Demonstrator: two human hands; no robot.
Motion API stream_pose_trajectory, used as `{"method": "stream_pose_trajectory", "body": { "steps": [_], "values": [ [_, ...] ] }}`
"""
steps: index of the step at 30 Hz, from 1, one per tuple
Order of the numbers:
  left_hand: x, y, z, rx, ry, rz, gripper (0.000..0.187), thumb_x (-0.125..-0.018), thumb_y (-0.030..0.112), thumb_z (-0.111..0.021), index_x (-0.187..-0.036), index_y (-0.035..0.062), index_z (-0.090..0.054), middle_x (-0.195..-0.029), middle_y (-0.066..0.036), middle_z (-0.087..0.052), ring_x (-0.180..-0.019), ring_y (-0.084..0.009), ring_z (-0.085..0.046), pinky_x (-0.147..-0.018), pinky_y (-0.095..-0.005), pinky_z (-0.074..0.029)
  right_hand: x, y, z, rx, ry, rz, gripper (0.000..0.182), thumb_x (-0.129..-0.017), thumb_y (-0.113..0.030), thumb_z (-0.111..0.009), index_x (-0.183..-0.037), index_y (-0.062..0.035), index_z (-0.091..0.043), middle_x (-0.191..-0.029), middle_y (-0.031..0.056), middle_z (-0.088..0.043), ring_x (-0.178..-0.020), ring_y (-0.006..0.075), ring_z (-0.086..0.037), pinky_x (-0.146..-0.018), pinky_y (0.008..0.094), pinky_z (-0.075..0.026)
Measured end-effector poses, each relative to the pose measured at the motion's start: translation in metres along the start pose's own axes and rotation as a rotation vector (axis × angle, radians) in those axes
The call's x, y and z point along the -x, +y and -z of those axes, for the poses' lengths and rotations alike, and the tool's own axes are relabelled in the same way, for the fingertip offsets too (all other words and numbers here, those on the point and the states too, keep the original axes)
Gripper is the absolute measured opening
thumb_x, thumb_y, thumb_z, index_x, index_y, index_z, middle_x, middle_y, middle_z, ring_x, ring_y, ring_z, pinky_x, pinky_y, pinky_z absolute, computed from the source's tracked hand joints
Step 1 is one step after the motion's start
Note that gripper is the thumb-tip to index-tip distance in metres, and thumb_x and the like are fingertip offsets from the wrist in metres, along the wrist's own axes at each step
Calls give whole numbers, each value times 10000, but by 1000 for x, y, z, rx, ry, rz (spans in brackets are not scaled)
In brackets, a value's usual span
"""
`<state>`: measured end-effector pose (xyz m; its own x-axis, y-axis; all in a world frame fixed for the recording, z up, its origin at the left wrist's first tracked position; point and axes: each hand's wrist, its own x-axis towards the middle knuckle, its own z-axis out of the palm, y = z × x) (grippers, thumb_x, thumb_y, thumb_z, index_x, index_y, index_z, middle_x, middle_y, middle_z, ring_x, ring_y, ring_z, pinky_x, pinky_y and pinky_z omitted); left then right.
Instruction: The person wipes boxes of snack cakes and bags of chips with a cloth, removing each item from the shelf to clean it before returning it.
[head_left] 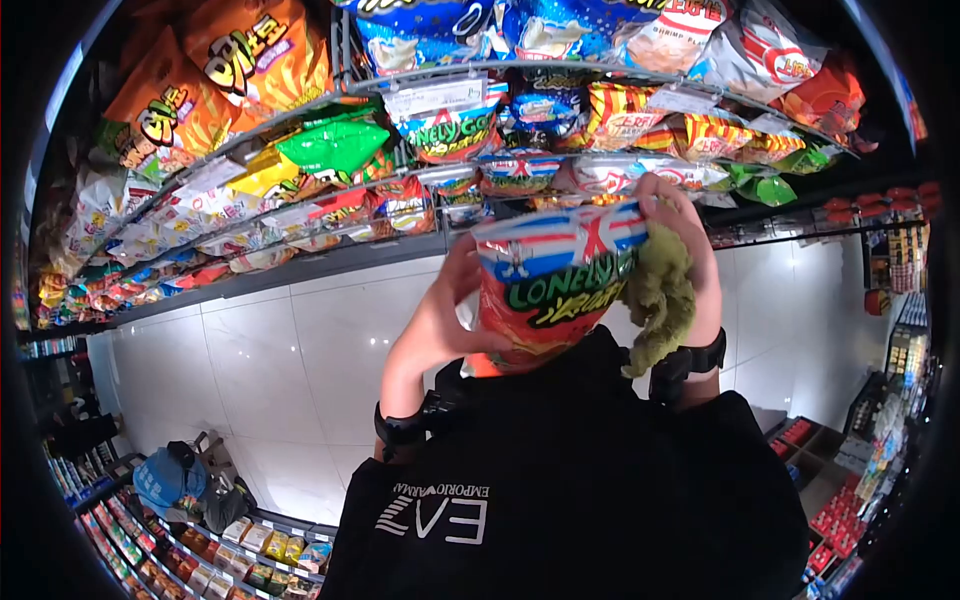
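Note:
A red, white and blue snack bag (560,285) marked "Lonely God" is held up in front of my chest. My left hand (450,310) wraps round its left side, with the thumb across the lower front. At the bag's upper right corner, the fingers of my right hand (685,225) are closed. A crumpled olive-green cloth (660,295) hangs from that hand against the bag's right edge. Part of the right palm is hidden behind the cloth. Dark bands circle both wrists.
Ahead, tiered shelves (390,240) carry snack bags, including orange ones (250,60) and a matching Lonely God bag (445,125). Pale tiles (260,350) cover the floor. Behind on the left, a person in a blue top (170,480) is beside another stocked shelf.

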<state>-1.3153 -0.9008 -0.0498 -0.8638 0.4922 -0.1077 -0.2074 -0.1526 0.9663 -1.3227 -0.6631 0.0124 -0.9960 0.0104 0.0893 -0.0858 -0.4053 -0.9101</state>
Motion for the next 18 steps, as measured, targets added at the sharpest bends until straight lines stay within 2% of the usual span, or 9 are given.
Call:
{"method": "stream_pose_trajectory", "body": {
  "steps": [4,5,6,8,9,12,14,16,18],
  "values": [
    [22,-11,-27,203,31,-43,1006,-544,173,-814,-1327,35,-197,-1246,-92,-399,-1157,-187,-388,-957,-340,-331,29,19,-14,320,-30,117,422,-873,-43,-401,-1280,20,-312,-1321,148,-336,-1229,237,-329,-1019,354,-275],
    [26,-16,-27,212,29,-38,1006,-544,173,-814,-1327,35,-197,-1246,-92,-399,-1157,-187,-388,-957,-340,-331,32,20,-14,555,27,139,366,-886,-74,-399,-1240,16,-372,-1222,124,-449,-1060,175,-490,-879,284,-414],
    [30,-23,-27,239,53,8,957,-571,170,-797,-1317,35,-212,-1230,-92,-417,-1139,-188,-412,-944,-335,-349,30,26,-9,561,32,135,366,-886,-74,-399,-1240,16,-372,-1222,124,-449,-1060,175,-490,-879,284,-414],
    [43,-34,-29,276,81,65,908,-599,168,-780,-1307,34,-228,-1213,-92,-434,-1121,-189,-435,-932,-330,-366,28,38,7,269,226,-235,320,-887,-132,-427,-1179,-1,-447,-1037,83,-562,-752,72,-552,-620,184,-441],
    [48,-36,-28,410,90,55,846,-634,173,-753,-1295,36,-242,-1200,-95,-448,-1101,-188,-458,-910,-322,-390,31,37,10,-126,66,-349,420,-839,-85,-498,-1236,7,-397,-1128,124,-508,-995,135,-500,-856,256,-390],
    [64,-40,-24,562,143,10,684,-717,190,-677,-1251,26,-283,-1172,-119,-471,-1056,-200,-508,-852,-321,-449,36,16,-18,16,97,-432,427,-835,-115,-513,-1236,-14,-405,-1041,114,-566,-864,102,-533,-763,243,-425],
    [72,-24,-26,646,146,-56,620,-745,191,-641,-1227,9,-297,-1157,-137,-477,-1037,-206,-519,-840,-332,-458,39,17,-9,156,-16,-505,507,-810,-165,-555,-1266,-30,-382,-1030,126,-578,-893,122,-540,-780,261,-432],
    [75,-22,-31,611,236,-128,612,-751,186,-629,-1222,-9,-290,-1129,-152,-493,-1018,-217,-531,-831,-343,-467,48,27,8,263,-534,-521,609,-779,-215,-600,-1300,-32,-343,-1084,140,-558,-989,145,-511,-857,276,-399],
    [80,-21,-31,421,313,-130,578,-798,240,-549,-1253,-21,-308,-1150,-155,-498,-997,-219,-552,-844,-335,-457,58,34,9,265,-716,-611,738,-717,-258,-680,-1316,-26,-317,-1145,157,-530,-1090,174,-461,-940,298,-332]
  ]
}}
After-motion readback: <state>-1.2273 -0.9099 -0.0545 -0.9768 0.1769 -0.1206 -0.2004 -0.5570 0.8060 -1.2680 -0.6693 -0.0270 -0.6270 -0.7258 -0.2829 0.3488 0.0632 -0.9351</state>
